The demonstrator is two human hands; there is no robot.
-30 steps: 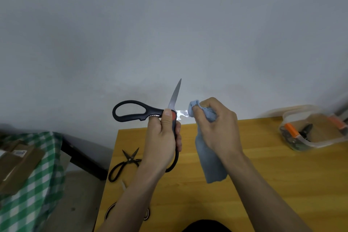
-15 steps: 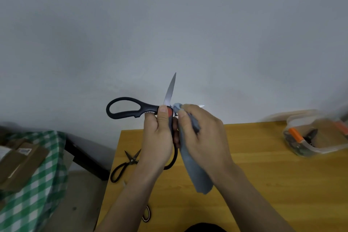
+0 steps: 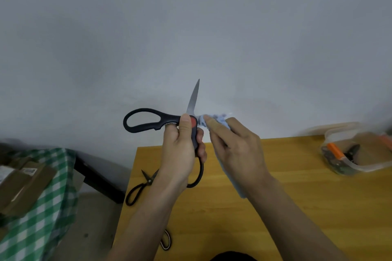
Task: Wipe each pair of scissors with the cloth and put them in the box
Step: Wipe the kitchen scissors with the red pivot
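Head view shows both hands raised in front of the wall, above the near edge of the table [image 3: 297, 197]. The left hand [image 3: 180, 150] is clamped around the lower handle of the large black scissors [image 3: 161, 122], with the thumb lying up along the handle beside the red pivot. These scissors are wide open: one blade points up, the other points to the right and is almost fully covered. The right hand [image 3: 235, 146] pinches the blue cloth [image 3: 214, 122] around this second blade, close to the pivot, and the rest of the cloth hangs down behind the wrist.

I judge that the scissors are stiff and rather heavy for their kind, with smooth metal that can slip and an edge that can cut. So the safe place to hold them is the plastic handle, as the left hand does, and the cloth should stay folded between the fingers and the blade. The cloth is soft and light and follows the shape of the blade easily.

Further out, small black scissors [image 3: 141, 186] lie open on the left part of the table. Part of another handle loop [image 3: 166, 239] shows near the left forearm. The clear plastic box [image 3: 360, 154] stands at the far right of the table, well apart from the hands, and something dark with orange parts is already inside it.
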